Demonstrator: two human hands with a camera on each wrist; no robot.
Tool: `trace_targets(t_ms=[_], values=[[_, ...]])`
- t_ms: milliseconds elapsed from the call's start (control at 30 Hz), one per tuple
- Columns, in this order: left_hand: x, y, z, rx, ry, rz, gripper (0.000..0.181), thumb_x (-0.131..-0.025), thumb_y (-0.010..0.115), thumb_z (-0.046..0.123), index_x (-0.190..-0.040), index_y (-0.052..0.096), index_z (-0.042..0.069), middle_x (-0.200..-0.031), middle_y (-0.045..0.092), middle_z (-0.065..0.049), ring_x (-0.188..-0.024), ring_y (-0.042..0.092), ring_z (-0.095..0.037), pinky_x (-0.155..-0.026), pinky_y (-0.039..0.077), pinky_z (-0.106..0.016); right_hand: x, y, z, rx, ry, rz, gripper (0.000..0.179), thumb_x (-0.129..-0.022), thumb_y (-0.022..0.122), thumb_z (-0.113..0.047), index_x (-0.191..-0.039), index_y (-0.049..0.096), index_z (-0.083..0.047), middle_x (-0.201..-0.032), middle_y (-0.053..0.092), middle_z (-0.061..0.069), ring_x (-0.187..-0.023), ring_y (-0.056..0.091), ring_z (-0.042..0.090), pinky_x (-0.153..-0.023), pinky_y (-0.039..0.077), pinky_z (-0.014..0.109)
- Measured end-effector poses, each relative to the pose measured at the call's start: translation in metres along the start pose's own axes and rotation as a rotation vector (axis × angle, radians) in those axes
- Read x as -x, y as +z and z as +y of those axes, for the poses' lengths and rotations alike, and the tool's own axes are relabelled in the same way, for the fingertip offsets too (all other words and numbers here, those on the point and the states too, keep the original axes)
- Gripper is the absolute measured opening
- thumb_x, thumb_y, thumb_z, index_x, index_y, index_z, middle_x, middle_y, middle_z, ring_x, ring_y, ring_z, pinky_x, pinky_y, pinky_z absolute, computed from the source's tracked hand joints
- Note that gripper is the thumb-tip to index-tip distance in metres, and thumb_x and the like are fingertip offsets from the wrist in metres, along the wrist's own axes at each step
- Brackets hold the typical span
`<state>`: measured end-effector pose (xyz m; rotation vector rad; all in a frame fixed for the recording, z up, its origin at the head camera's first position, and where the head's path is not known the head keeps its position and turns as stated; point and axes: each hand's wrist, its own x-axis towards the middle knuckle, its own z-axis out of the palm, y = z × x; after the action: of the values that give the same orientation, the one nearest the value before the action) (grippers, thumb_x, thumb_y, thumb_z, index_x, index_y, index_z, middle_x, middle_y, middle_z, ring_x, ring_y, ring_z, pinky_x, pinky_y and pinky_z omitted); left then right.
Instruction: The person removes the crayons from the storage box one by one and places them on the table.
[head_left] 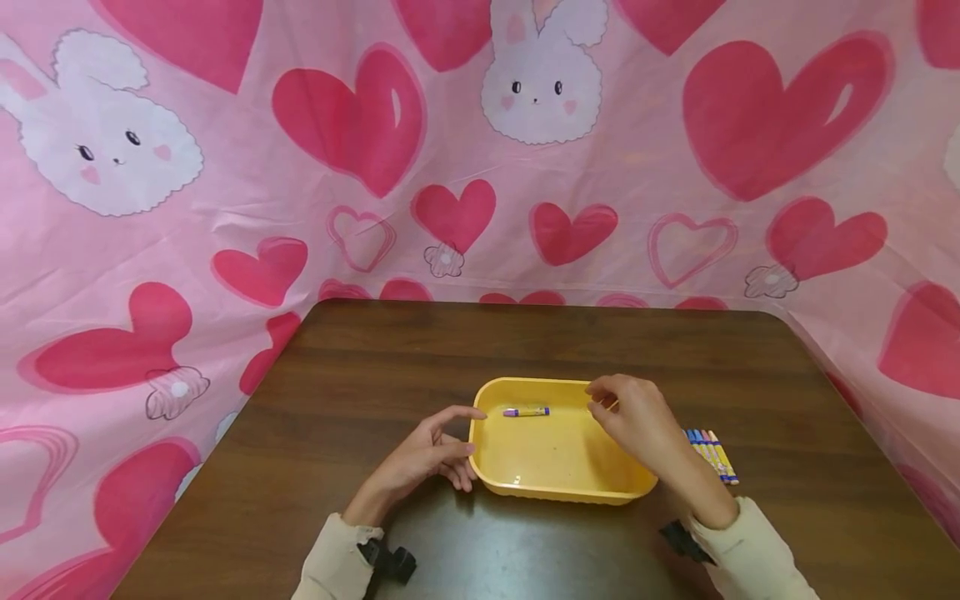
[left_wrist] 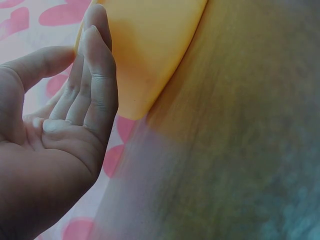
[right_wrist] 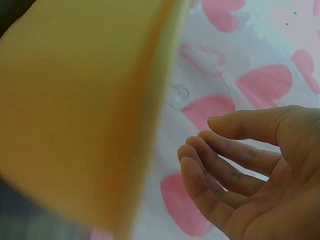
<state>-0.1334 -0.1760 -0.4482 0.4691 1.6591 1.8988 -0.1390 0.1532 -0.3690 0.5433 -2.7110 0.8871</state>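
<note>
A shallow yellow tray (head_left: pixel 555 467) sits on the table in the head view. My left hand (head_left: pixel 427 454) holds its left rim, thumb and fingers about the edge; in the left wrist view the thumb of the left hand (left_wrist: pixel 65 115) meets the rim and the fingers lie along the wall. One purple crayon (head_left: pixel 527 412) in a yellow wrapper lies inside the tray, toward the back. My right hand (head_left: pixel 637 421) hovers over the tray's right side. In the right wrist view the right hand (right_wrist: pixel 240 170) has loosely bent fingers with nothing between them, apart from the tray (right_wrist: pixel 75 100).
Several crayons (head_left: pixel 712 456) with yellow wrappers lie side by side on the table, right of the tray and partly hidden by my right forearm. The dark wooden table (head_left: pixel 360 350) has a pink cloth (head_left: pixel 457 150) with hearts and rabbits hanging behind it.
</note>
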Motion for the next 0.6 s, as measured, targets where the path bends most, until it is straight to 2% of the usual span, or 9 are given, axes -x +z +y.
trace_targets(t_ms=[167,367,467,600], values=[[0.000,0.000,0.000,-0.008,0.003,0.005,0.056,-0.099,0.059,0.008,-0.148,0.033,-0.001,-0.080,0.074,-0.014,-0.064,0.071,-0.021,-0.061,0.061,-0.035,-0.011,0.027,-0.004,-0.004,-0.045,-0.048,0.014,-0.080,0.076,0.001,-0.093,0.074,0.002,-0.084,0.072,0.007,-0.074,0.067,0.020,-0.070,0.059,0.039],[0.000,0.000,0.001,-0.014,-0.010,0.020,0.055,-0.099,0.060,0.009,-0.147,0.036,0.001,-0.080,0.074,-0.015,-0.063,0.072,-0.021,-0.061,0.061,-0.036,-0.022,0.050,-0.007,0.008,-0.092,-0.207,0.015,-0.082,0.074,0.001,-0.097,0.074,0.003,-0.091,0.072,0.011,-0.084,0.067,0.026,-0.079,0.057,0.044],[0.001,0.000,0.001,-0.015,-0.012,0.022,0.055,-0.098,0.062,0.011,-0.147,0.037,0.002,-0.080,0.073,-0.015,-0.063,0.071,-0.022,-0.061,0.061,-0.037,-0.026,0.059,-0.008,0.020,-0.132,-0.273,0.009,-0.084,0.072,0.002,-0.092,0.072,0.001,-0.083,0.068,0.006,-0.075,0.061,0.022,-0.072,0.054,0.039],[0.002,0.000,0.001,-0.015,-0.012,0.021,0.057,-0.098,0.064,0.014,-0.148,0.037,0.003,-0.080,0.073,-0.016,-0.064,0.071,-0.022,-0.061,0.061,-0.038,-0.030,0.069,-0.011,0.034,-0.196,-0.314,0.008,-0.082,0.068,0.006,-0.083,0.066,-0.001,-0.067,0.050,-0.002,-0.063,0.044,0.014,-0.059,0.041,0.028]])
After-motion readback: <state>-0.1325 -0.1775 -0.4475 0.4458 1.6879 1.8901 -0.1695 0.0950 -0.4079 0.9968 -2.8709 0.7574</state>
